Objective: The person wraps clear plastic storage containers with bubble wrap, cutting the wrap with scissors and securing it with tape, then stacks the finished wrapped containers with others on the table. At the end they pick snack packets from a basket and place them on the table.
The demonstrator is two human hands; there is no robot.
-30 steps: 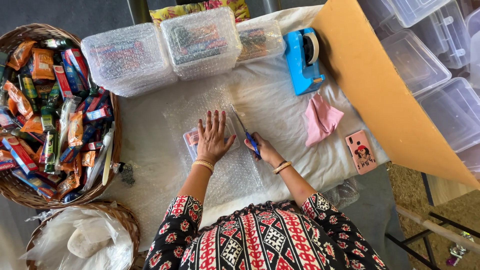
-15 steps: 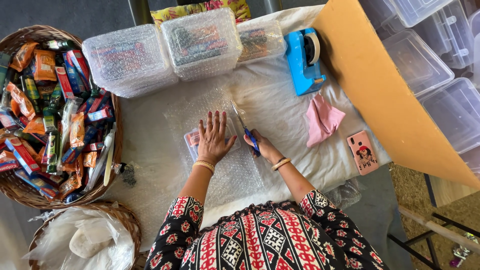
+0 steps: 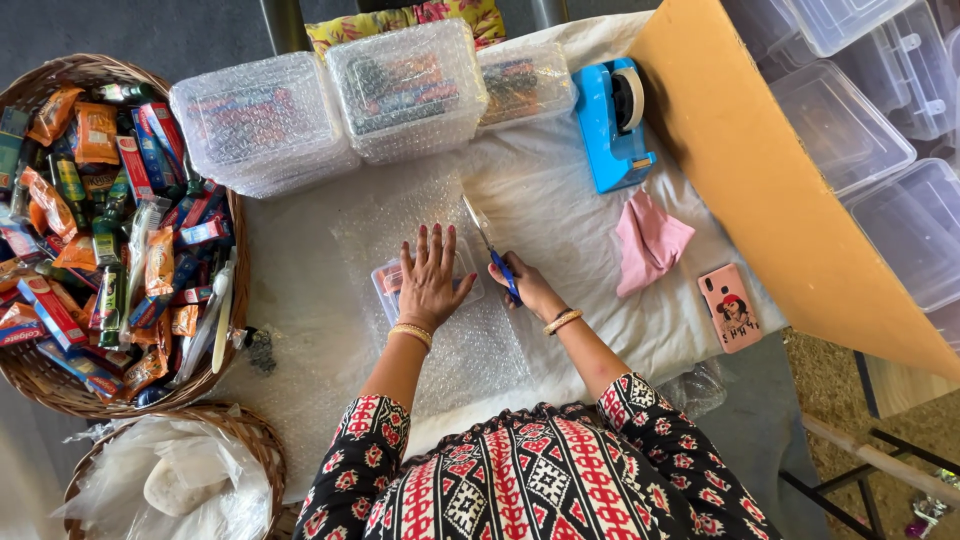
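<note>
The left hand (image 3: 430, 283), fingers spread flat, half hides a small box (image 3: 392, 283) under bubble wrap (image 3: 470, 345) mid-table (image 3: 300, 300). The right hand (image 3: 532, 290) grips blue scissors (image 3: 492, 250), blades hard to see against the white cloth.

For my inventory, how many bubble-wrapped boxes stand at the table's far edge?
3: a left one, a middle one, a right one beside the blue tape dispenser. Others may be hidden.

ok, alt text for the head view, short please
Seen from above, a person's left hand presses flat on a small clear box under bubble wrap, while the right hand cuts the wrap with blue-handled scissors. A basket of packets sits left; a blue tape dispenser is behind.
</note>
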